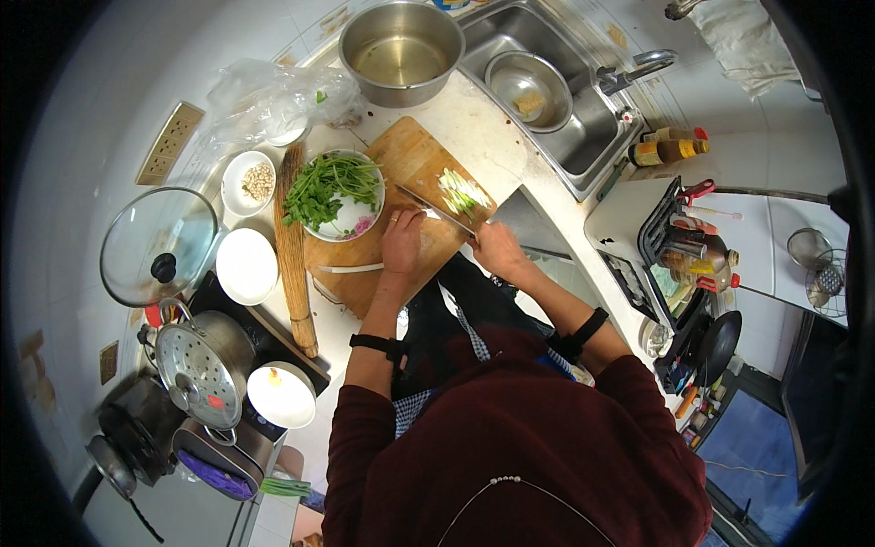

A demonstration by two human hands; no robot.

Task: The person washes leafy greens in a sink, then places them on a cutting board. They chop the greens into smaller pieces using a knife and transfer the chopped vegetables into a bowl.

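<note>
My right hand (499, 247) grips the handle of a kitchen knife (437, 210), its blade slanting across the wooden cutting board (400, 147). On the board, my left hand (402, 239) has its fingers curled down beside the blade, over a short white stalk piece (431, 213). Most of that piece is hidden. A longer white stalk (351, 268), perhaps scallion, lies by my left wrist. Beyond the knife is a pile of sliced white and green scallion (463, 193). A plate of leafy green herbs (335, 188) overlaps the board's left side.
Left of the board lie a bundled bamboo brush (294, 260), a bowl of peanuts (249, 184), white bowls (247, 267) and a lidded steel pot (202, 369). Behind stand a large steel pot (402, 58) and a plastic bag (284, 96). The sink (581, 147) holds a steel basin (528, 92).
</note>
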